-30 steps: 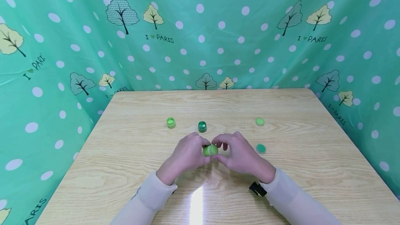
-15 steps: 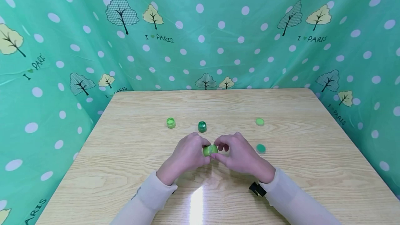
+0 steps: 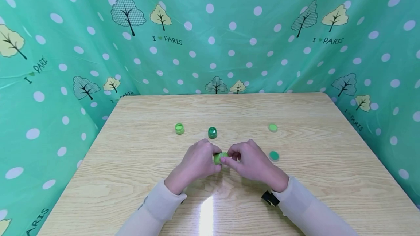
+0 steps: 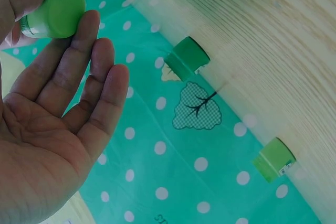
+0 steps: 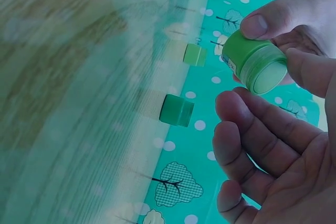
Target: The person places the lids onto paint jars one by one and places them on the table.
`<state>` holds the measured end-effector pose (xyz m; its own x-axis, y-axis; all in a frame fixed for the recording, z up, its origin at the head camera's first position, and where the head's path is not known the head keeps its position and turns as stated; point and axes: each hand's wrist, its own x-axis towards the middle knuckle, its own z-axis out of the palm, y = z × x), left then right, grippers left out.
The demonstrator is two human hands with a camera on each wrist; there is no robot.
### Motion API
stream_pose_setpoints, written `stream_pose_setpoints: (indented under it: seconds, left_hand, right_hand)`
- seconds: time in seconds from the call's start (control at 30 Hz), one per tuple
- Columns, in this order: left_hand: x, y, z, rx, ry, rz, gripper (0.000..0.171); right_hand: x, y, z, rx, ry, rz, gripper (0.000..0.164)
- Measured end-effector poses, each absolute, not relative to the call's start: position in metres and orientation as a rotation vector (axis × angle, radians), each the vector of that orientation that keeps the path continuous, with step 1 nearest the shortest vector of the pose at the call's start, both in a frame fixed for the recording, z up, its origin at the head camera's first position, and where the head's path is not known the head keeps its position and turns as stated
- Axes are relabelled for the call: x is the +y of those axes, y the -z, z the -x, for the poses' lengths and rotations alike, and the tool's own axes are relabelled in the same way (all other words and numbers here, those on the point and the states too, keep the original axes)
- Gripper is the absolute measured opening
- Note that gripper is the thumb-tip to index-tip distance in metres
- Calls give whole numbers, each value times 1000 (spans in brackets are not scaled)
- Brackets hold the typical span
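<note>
A small light-green paint jar [image 3: 217,158] is held sideways above the table between both hands. My left hand [image 3: 198,160] grips its body between thumb and fingers; the left wrist view shows the green base of the jar [image 4: 65,11] against these fingertips. The lid [image 5: 269,76] of the jar, pale with a clear rim, faces my right hand [image 3: 254,161]. The thumb [image 5: 310,72] of that hand lies on the lid's edge, and its curled index finger comes up to the opposite side. In the head view the right thumb covers part of the jar.
Farther back stand an uncapped light-green jar [image 3: 179,129] and an uncapped dark-green jar [image 3: 212,133]. To the right lie a light-green lid [image 3: 273,128] and a dark-green lid [image 3: 273,156], the latter close to the right wrist. A polka-dot curtain [image 3: 210,52] hangs behind the table [image 3: 131,177].
The right fingers have closed in around the lid, and the right thumb has slid leftward over the jar. My left hand stays nearly still with the jar.
</note>
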<state>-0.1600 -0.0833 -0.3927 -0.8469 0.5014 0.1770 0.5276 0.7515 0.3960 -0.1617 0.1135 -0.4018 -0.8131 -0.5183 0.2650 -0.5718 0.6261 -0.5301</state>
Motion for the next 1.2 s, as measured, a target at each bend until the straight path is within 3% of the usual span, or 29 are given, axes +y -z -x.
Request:
stream_pose_setpoints:
  seconds: [0.6, 1.2]
  left_hand:
    - [-83, 392, 159, -2884, 692, 858, 13]
    - [-82, 394, 160, -2872, 692, 859, 16]
  right_hand:
    - [115, 399, 161, -2751, -955, -903, 37]
    - [115, 400, 160, -2724, -957, -978, 29]
